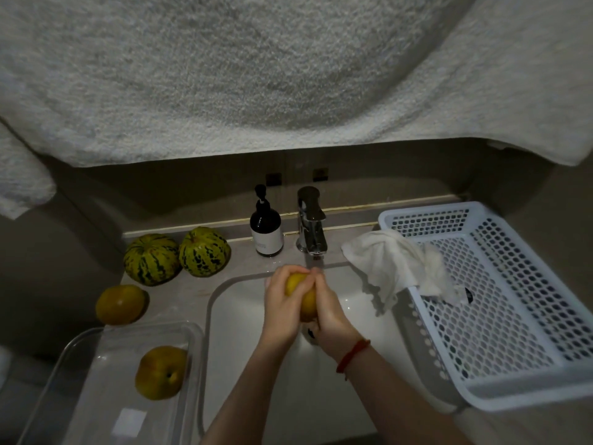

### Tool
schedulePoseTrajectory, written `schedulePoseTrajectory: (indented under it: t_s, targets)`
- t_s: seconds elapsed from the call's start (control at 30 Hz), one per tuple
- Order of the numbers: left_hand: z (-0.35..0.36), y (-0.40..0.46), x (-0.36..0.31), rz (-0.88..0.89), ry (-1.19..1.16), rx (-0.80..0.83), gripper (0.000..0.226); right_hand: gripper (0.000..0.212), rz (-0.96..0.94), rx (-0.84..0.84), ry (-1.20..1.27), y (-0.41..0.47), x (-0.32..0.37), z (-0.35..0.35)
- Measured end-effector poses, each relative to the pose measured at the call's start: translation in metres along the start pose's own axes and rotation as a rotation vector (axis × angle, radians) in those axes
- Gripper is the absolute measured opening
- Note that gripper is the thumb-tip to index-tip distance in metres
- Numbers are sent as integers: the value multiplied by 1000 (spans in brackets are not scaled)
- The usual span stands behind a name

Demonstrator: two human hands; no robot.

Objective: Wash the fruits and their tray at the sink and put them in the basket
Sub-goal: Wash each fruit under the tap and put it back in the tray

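Over the white rectangular sink basin [244,316], below the chrome faucet [311,220]: one round yellow fruit [300,295], clasped between left hand [284,309] and right hand [332,319], fingers curled around it, apparently for rinsing. On the counter left, presumably awaiting washing: two green-striped melons [176,253], one yellow fruit [121,304], another in the clear plastic tray [96,374]. On the right: white perforated plastic basket [500,309], fruitless, a white cloth [394,264] over its rim.

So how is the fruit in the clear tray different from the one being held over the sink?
The fruit in the tray lies alone and untouched in the clear tray; the held fruit is gripped between the left hand and right hand below the tap. The tray one looks duller and browner, the held one brighter yellow. Both are roundish, yellow-orange fruits.
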State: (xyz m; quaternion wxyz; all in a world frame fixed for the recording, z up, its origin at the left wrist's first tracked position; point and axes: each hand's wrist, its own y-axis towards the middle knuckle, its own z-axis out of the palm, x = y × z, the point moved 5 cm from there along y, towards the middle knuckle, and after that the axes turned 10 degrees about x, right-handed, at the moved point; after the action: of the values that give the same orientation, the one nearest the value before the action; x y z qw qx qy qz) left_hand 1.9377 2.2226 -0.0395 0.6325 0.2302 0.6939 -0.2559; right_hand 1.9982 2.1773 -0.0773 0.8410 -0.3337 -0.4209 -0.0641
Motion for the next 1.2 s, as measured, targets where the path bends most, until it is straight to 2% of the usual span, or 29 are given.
schedulePoseTrajectory:
  t_s: [0.07, 0.13, 0.17, 0.2, 0.23, 0.3, 0.4, 0.47, 0.5, 0.57, 0.63, 0.7, 0.77, 0.83, 0.87, 0.9, 0.97, 1.0, 1.07, 1.1, 1.2]
  targets:
    - [-4, 4, 8, -116, -176, -69, 10, 30, -271, -24, -365, -7, 6, 2]
    - [1, 4, 22, -486, -566, -109, 31, 27, -497, -21, -646, -15, 11, 4]
    - [8, -1, 25, -665, -738, -50, 43, 30, -583, -17, -723, -17, 12, 3]
    - [12, -5, 22, -770, -859, 18, 51, 33, -648, -6, -762, -18, 13, 1]
    - [15, -8, 18, -797, -912, 71, 52, 34, -672, 4, -768, -19, 15, -1]
    - [16, -6, 19, -713, -814, 84, 41, 28, -615, -44, -687, -16, 16, -5]
    - [11, 1, 18, -333, -279, -11, 15, 26, -281, -197, -325, -2, 14, -11]
    - [12, 2, 10, -117, -95, -37, 4, 21, -174, -149, -234, 1, 16, -8]
    - [11, 2, 6, -28, -25, -31, 7, 24, -165, -91, -225, 0, 20, -5]
    - [10, 6, 4, 67, 115, 2, 15, 33, -156, 22, -182, -1, 23, 0]
    - [7, 9, 8, -7, 77, -12, 20, 33, -115, 19, -239, -5, 21, 0]
    - [6, 9, 19, -277, -279, -58, 18, 31, -201, -131, -579, -11, 23, -5]
    - [12, 6, 27, -619, -663, -13, 27, 30, -383, -157, -1076, -18, 26, -3]
    - [15, 1, 27, -796, -778, 63, 30, 36, -452, -85, -1716, -19, 22, 3]
    - [13, 1, 28, -820, -756, 54, 28, 38, -514, -102, -1901, -20, 26, 2]
    - [10, 1, 30, -829, -723, 19, 30, 38, -617, -133, -1963, -23, 35, 1]
    - [-2, 4, 37, -821, -651, -126, 40, 28, -705, -100, -1840, -33, 58, 0]
    - [-7, 5, 40, -816, -615, -182, 41, 26, -672, -68, -1606, -38, 73, -1]
    - [-14, 8, 41, -809, -604, -218, 38, 37, -512, -53, -980, -30, 104, -7]
    - [-15, 10, 42, -807, -612, -210, 36, 39, -402, -43, -776, -21, 117, -6]
    - [-15, 15, 41, -814, -625, -186, 38, 33, -8, 106, -468, 0, 129, 12]
